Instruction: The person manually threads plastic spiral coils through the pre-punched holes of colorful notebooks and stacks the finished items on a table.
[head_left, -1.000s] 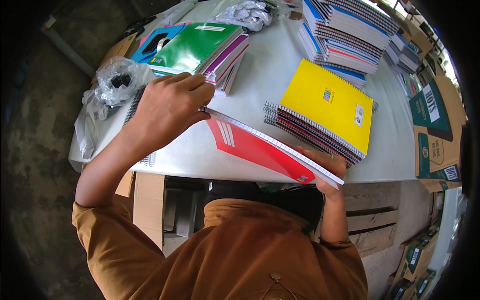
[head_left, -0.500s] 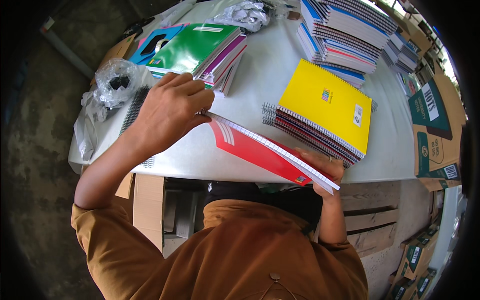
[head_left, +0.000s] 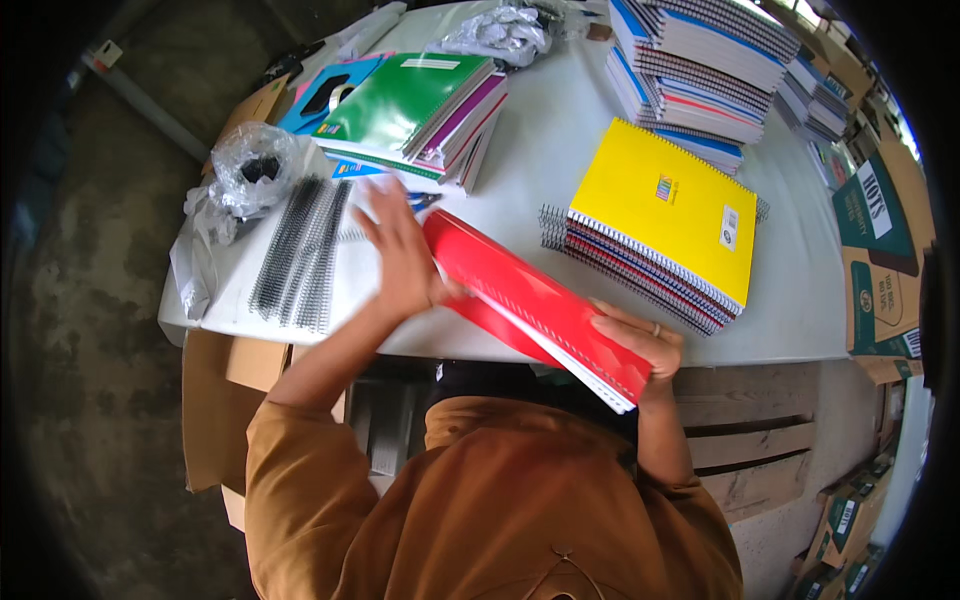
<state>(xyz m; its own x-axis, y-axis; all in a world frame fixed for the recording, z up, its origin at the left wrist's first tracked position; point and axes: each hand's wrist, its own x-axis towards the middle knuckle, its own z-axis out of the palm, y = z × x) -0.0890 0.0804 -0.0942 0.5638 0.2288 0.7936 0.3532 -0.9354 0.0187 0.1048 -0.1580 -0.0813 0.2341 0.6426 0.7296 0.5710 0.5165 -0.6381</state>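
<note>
A red-covered notebook (head_left: pixel 535 295) is held tilted above the near edge of the table, with a row of small holes along its bound edge and white pages showing below. My right hand (head_left: pixel 640 345) grips its right end, fingers over the cover. At the other end, my left hand (head_left: pixel 400 250) is open, its fingers spread and slightly blurred, the base of the hand against the notebook's edge. Left of that hand lie several loose wire spiral coils (head_left: pixel 300 255). A blue-handled tool (head_left: pixel 424 200) lies partly hidden behind the left fingers.
A stack of spiral notebooks topped by a yellow one (head_left: pixel 660 210) stands on the right. Behind it rise taller notebook stacks (head_left: pixel 710 60). Green-topped books (head_left: pixel 400 105) and crumpled plastic (head_left: pixel 255 165) are at the left. Cardboard boxes (head_left: pixel 875 250) stand beyond the table's right edge.
My left hand has let go of the notebook's upper left corner, opened and moved down and right. The notebook has turned so its red cover and holes face up. My right hand keeps its grip.
</note>
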